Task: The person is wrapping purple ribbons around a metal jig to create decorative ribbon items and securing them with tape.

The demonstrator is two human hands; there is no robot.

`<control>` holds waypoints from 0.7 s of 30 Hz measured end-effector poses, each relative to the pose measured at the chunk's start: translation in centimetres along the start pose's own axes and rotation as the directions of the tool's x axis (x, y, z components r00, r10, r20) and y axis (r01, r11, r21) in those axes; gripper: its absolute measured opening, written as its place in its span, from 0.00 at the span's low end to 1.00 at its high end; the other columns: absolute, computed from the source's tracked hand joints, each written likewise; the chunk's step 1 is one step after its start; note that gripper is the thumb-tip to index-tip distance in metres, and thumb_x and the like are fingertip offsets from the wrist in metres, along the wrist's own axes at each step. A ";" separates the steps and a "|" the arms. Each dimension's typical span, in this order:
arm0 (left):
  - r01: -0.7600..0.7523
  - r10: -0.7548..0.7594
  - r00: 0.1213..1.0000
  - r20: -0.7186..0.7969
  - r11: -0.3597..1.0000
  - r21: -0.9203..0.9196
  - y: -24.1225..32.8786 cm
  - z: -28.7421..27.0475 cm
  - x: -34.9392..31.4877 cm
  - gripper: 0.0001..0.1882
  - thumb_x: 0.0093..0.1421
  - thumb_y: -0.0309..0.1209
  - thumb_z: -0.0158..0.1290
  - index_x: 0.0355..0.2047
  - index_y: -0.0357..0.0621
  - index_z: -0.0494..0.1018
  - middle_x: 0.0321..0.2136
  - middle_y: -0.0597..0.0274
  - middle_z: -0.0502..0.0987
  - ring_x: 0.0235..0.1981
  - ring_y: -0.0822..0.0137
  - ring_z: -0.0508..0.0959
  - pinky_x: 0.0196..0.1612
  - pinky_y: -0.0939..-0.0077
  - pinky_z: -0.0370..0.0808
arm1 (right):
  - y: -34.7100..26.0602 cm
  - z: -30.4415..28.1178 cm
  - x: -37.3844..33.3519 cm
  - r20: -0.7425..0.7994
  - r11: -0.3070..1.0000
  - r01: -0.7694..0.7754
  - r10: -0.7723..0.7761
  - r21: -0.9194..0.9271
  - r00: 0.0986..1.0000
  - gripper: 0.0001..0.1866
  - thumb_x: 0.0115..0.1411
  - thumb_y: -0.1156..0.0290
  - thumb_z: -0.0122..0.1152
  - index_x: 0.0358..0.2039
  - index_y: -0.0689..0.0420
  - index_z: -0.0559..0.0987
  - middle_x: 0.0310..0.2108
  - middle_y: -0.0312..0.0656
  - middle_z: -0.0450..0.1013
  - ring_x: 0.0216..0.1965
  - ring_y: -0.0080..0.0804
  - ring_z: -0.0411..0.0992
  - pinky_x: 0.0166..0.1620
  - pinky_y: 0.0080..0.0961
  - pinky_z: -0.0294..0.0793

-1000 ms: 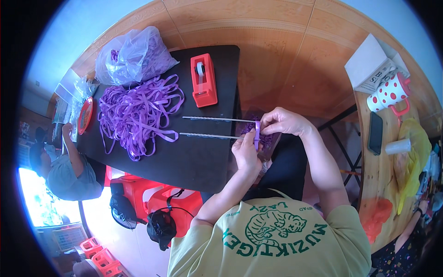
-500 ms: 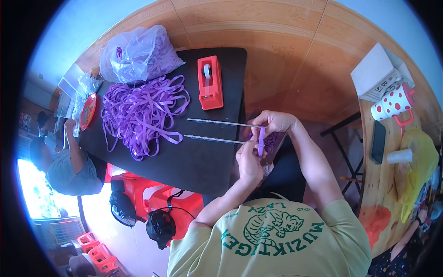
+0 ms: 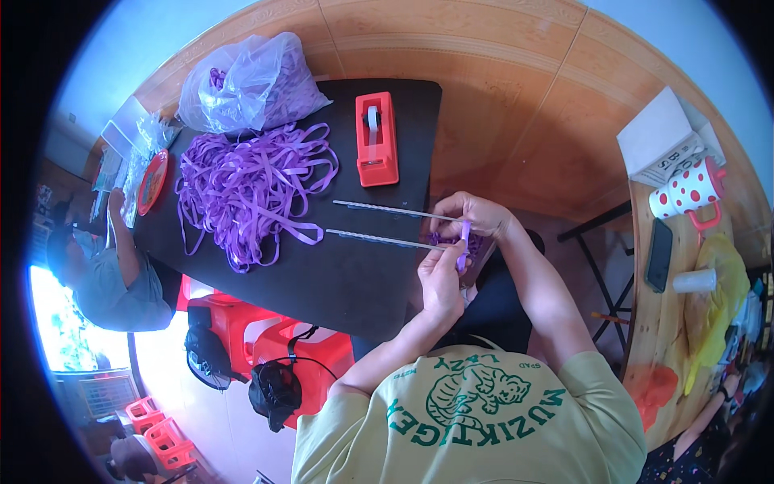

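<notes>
Two thin metal rods lie side by side on the black table, the far rod (image 3: 379, 209) and the near rod (image 3: 375, 239), their near-right ends reaching past its edge. Across those ends runs a short length of purple ribbon (image 3: 465, 235). My right hand (image 3: 482, 216) is closed at the ribbon's upper part, beside the far rod's end. Below it, my left hand (image 3: 442, 282) pinches the ribbon's lower part next to the near rod. Fingers hide how the ribbon goes round the rods. More purple ribbon shows beneath my hands, partly covered.
Left on the black table (image 3: 322, 290) lies a tangled purple ribbon pile (image 3: 246, 189), with a stuffed plastic bag (image 3: 250, 85) behind. A red tape dispenser (image 3: 377, 157) stands farther back. Another person (image 3: 121, 282) sits at far left. A wooden table (image 3: 645, 339) holds a dotted mug (image 3: 685, 192).
The whole view has shifted slightly. My left hand's fingers have closed in on the lower ribbon, and less of it hangs free. My right hand stays by the far rod's end.
</notes>
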State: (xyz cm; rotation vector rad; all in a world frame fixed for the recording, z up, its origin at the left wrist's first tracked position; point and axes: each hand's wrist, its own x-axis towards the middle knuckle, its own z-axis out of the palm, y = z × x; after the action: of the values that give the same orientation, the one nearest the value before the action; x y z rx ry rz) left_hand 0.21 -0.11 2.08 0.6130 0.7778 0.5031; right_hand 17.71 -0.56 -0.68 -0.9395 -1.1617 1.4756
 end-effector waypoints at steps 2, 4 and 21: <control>0.011 -0.011 1.000 0.001 1.000 -0.010 -0.1 -0.3 0.0 0.04 0.56 0.29 0.56 0.25 0.47 0.74 0.21 0.69 0.74 0.24 0.74 0.75 0.30 0.80 0.68 | -0.2 0.7 0.2 -0.236 0.998 -0.053 0.043 -0.040 0.971 0.09 0.50 0.81 0.62 0.34 0.63 0.79 0.32 0.38 0.76 0.35 0.25 0.73 0.42 0.21 0.72; 0.025 -0.024 1.000 0.010 1.000 -0.019 -0.2 -0.3 0.0 0.04 0.56 0.29 0.57 0.25 0.47 0.74 0.22 0.69 0.74 0.24 0.74 0.75 0.30 0.80 0.67 | 0.3 0.1 -0.5 -0.298 0.998 -0.065 0.059 -0.012 0.953 0.10 0.52 0.82 0.60 0.36 0.64 0.79 0.34 0.39 0.76 0.37 0.25 0.74 0.44 0.21 0.73; 0.032 -0.028 0.999 0.036 0.994 -0.100 -0.2 -0.1 -0.3 0.04 0.57 0.27 0.56 0.25 0.46 0.75 0.22 0.74 0.74 0.22 0.83 0.68 0.27 0.87 0.62 | -10.3 4.9 -1.7 -0.177 0.222 -0.187 0.064 -0.957 0.982 0.04 0.51 0.73 0.59 0.28 0.53 0.80 0.65 0.46 0.51 0.66 0.48 0.44 0.60 0.53 0.50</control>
State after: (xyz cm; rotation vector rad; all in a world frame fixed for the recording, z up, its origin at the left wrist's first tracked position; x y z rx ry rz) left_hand 0.00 -0.38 2.03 0.5144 0.7237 0.5001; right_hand 15.85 -2.77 10.44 -1.9824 -2.0287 0.5818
